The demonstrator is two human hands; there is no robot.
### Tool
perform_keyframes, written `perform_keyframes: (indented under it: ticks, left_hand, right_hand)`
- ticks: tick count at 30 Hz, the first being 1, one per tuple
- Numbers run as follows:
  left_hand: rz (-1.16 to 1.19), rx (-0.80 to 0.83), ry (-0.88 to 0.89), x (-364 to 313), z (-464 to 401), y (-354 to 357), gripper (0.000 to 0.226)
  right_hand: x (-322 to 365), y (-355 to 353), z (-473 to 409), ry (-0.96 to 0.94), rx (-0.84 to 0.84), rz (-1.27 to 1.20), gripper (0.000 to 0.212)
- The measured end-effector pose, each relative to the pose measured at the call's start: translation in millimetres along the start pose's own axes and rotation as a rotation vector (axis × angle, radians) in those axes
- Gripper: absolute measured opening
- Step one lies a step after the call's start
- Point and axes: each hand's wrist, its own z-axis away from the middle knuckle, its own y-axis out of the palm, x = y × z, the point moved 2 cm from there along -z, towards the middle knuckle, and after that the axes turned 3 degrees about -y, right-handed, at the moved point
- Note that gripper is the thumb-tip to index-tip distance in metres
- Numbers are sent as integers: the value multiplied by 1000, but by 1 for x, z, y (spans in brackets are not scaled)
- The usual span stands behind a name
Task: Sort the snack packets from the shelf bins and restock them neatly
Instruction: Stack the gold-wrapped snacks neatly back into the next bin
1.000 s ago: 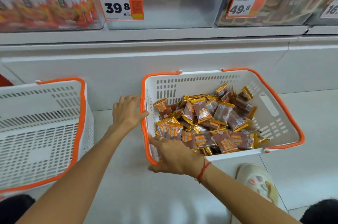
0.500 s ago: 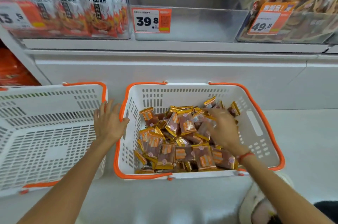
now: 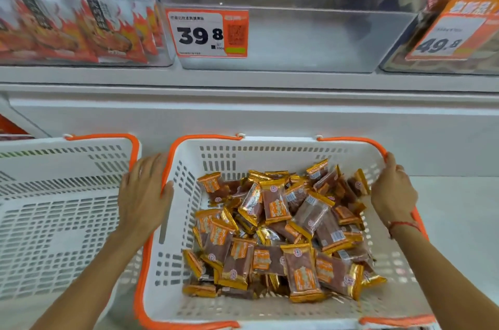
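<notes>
At the centre of the frame, the basket is white plastic with a slotted grid pattern and an orange rim. The snack packets heaped in it are reddish-brown with gold crimped ends and orange labels. At lower left, a second basket shows the same white slots and orange rim. At upper left, the bags are white with orange-red flames and black characters. The price tag at upper centre is white and orange with black digits. A red string circles the wrist at right.
</notes>
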Motion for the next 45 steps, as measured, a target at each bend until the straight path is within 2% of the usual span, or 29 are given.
perform_keyframes:
  ticks: [12, 17, 19, 21, 25, 27, 30, 33, 36, 38, 39, 42, 43, 45]
  left_hand:
    - [-80, 51, -58, 17, 13, 2, 65]
    - [-113, 81, -73, 16, 13, 5, 67]
    - [-124, 78, -81, 15, 12, 3, 66]
    - [-104, 58, -98, 14, 10, 3, 64]
    - [-36, -72, -71, 13, 5, 4, 54]
    - [-36, -125, -37, 6, -3, 3, 53]
    - [11, -148, 85, -13, -14, 6, 47]
    - [35, -76, 62, -19, -24, 10, 47]
    - [83, -64, 98, -29, -23, 13, 40]
    - [146, 25, 129, -50, -16, 14, 33]
    - [229, 144, 102, -60, -13, 21, 33]
    - [699, 695, -109, -83, -6, 48, 60]
    - [844, 797, -145, -87, -5, 55, 63]
    - [979, 782, -142, -89, -1, 64, 41]
  right_hand:
    - [25, 2, 6, -37, 34, -52, 50]
    - [37, 9, 15, -52, 31, 13, 59]
    - [47, 6, 23, -94, -43, 16, 62]
    - [66, 7, 34, -220, -63, -33, 54]
    - [117, 33, 53, -523, 275, -111, 27]
    - [140, 54, 56, -573, 402, -49, 34]
    - [158, 89, 60, -604, 520, 160, 61]
    - [159, 106, 61, -560, 554, 194, 70]
    - [165, 104, 60, -598, 511, 15, 64]
    - [173, 97, 61, -542, 603, -274, 53]
    - [175, 93, 59, -490, 679, -407, 47]
    - [181, 85, 57, -324, 883, -739, 41]
    - [182, 82, 57, -248, 924, -862, 41]
    - [177, 76, 55, -216, 936, -971, 43]
